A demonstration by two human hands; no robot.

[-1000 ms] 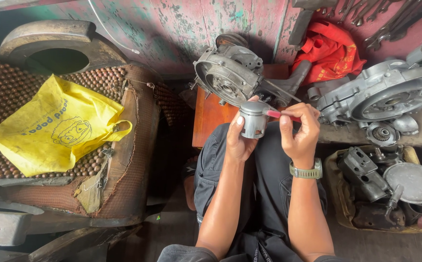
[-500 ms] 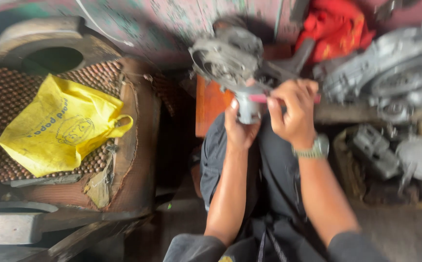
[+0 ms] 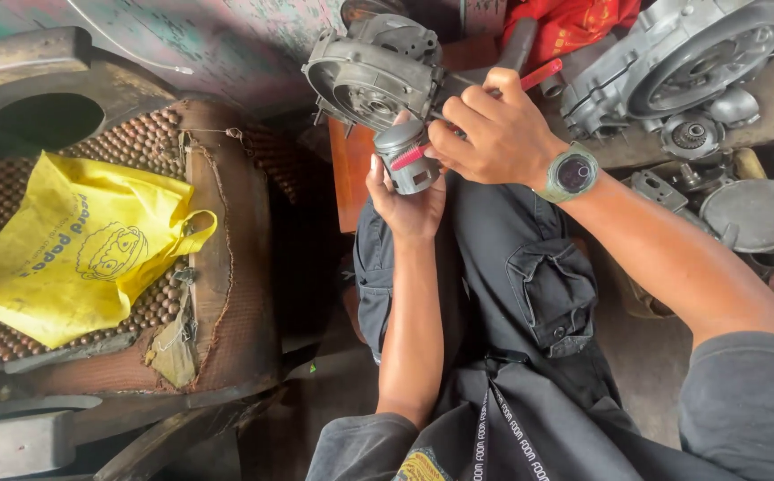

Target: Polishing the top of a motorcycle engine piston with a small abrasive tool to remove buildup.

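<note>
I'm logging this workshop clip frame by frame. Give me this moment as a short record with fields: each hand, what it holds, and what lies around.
left hand: cups a grey metal piston from below
right hand: grips a red-handled tool, its tip against the piston
wrist: green watch on the right arm
ahead: grey engine casing
right side: second engine case, round metal lid
left side: yellow bag on a worn beaded seat
behind: red cloth
</note>
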